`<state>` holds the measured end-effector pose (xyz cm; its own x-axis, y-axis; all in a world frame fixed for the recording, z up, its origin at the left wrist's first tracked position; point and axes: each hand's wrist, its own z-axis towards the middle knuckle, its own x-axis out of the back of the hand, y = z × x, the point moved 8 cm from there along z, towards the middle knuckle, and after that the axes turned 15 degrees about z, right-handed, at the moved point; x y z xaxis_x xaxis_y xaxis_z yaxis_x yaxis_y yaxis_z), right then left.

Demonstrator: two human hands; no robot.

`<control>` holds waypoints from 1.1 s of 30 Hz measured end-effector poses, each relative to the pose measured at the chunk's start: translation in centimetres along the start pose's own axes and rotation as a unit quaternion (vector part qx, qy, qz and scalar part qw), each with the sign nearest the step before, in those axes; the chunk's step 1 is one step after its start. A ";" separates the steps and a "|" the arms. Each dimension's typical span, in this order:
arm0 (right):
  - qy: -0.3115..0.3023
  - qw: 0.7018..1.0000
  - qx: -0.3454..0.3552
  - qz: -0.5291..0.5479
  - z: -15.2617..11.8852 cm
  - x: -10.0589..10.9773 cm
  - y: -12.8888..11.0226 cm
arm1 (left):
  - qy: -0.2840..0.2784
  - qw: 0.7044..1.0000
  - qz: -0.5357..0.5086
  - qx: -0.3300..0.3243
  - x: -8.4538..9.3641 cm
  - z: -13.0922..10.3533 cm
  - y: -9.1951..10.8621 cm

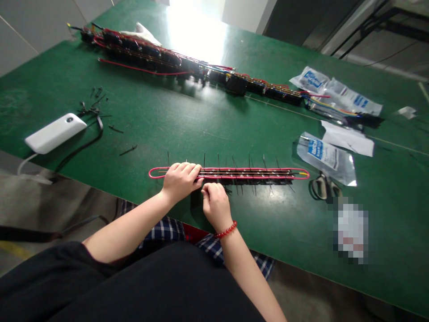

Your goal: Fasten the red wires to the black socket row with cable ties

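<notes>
A long black strip assembly (248, 174) lies on the green table, ringed by a red wire loop, with several thin black ties sticking out from both long sides. My left hand (182, 180) is wrapped over the strip near its left end, fingers together on the far edge. My right hand (216, 203), with a red bead bracelet at the wrist, is closed in a pinch at the strip's near edge, just right of my left hand. What its fingertips hold is too small to make out.
Bundled long strips with coloured wires (201, 69) cross the back of the green table (161, 112). At left are a white device (56, 133) and loose black ties (128, 150). Scissors (321, 187), plastic bags (328, 157) and white paper (348, 137) lie at right.
</notes>
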<state>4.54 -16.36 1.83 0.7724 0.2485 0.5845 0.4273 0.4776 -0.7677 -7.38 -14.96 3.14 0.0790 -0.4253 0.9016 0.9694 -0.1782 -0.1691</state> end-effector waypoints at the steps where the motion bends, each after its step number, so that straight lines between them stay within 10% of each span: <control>1: 0.000 1.000 -0.002 0.001 0.0 0.0 0.0 | -0.001 1.000 -0.001 0.001 0.0 0.0 0.0; 33: 0.046 0.991 0.027 0.119 -0.2 1.4 -0.5 | -0.033 0.999 -0.013 0.010 -0.1 0.1 -0.2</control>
<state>5.53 -16.46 2.97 0.8893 0.2819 0.3600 0.2042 0.4596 -0.8643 -7.53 -14.84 3.13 0.0672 -0.3617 0.9299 0.9756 -0.1714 -0.1372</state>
